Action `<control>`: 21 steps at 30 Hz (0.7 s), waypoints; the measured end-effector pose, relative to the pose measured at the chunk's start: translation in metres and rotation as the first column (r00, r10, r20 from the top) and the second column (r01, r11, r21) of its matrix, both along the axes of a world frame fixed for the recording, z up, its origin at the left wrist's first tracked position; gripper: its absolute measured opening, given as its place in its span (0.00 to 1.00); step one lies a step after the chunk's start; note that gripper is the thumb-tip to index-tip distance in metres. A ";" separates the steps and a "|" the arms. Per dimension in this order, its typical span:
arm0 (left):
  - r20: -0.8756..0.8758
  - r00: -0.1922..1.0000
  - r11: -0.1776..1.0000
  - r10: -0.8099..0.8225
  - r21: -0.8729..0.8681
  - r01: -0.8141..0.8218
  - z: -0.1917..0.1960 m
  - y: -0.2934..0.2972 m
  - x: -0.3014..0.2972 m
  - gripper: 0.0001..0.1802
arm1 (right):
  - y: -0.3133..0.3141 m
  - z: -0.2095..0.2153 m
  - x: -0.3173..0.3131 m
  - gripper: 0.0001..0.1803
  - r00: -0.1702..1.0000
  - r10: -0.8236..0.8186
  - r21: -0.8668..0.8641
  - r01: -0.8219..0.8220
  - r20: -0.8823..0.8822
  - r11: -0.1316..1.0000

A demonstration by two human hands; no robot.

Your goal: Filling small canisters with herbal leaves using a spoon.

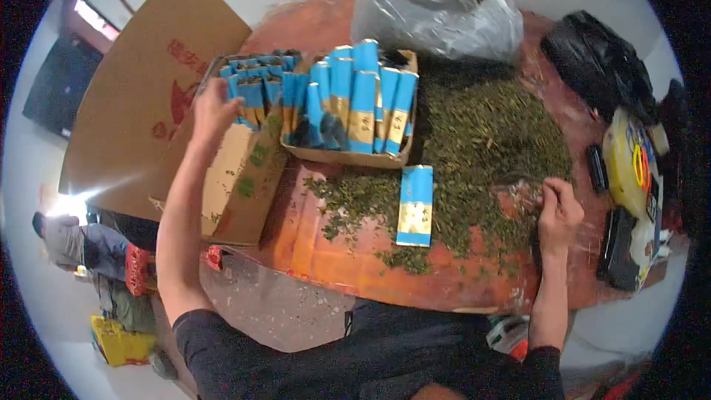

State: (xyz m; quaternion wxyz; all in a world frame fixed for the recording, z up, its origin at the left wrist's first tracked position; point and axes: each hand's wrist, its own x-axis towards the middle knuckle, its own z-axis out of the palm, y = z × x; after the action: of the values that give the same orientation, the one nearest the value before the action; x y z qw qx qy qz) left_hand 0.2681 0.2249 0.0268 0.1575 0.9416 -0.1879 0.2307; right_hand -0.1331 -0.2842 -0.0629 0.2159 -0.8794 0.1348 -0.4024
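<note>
The blue-and-gold packets [255, 92] stand in the cardboard box [237, 185] at 10 o'clock of the table [333, 252]. The left hand [213, 110] touches them, fingers spread. At 3 o'clock the right hand [559, 209], fingers curled, pinches dried green leaves [489, 141]. One packet [415, 205] lies flat between.
</note>
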 end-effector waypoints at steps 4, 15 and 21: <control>0.041 0.977 0.972 -0.210 -0.096 0.213 0.061 -0.071 -0.084 0.14 | 0.002 0.004 -0.002 0.05 1.000 -0.020 0.015 0.019 0.017 1.000; -0.317 0.838 0.859 -0.443 0.117 0.499 -0.027 -0.208 -0.264 0.31 | 0.020 0.023 -0.002 0.06 0.996 0.059 0.039 -0.062 0.067 0.997; -0.324 0.887 0.896 -0.330 0.189 0.402 -0.050 -0.237 -0.273 0.33 | 0.022 0.026 -0.008 0.05 0.995 0.090 0.066 -0.092 0.038 0.994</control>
State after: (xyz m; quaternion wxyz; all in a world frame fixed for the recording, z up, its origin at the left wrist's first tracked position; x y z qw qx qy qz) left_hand -0.0045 -0.0121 -0.0229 0.1035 0.9241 -0.3663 0.0338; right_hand -0.1415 -0.2619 -0.0370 0.2661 -0.8695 0.1044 -0.4027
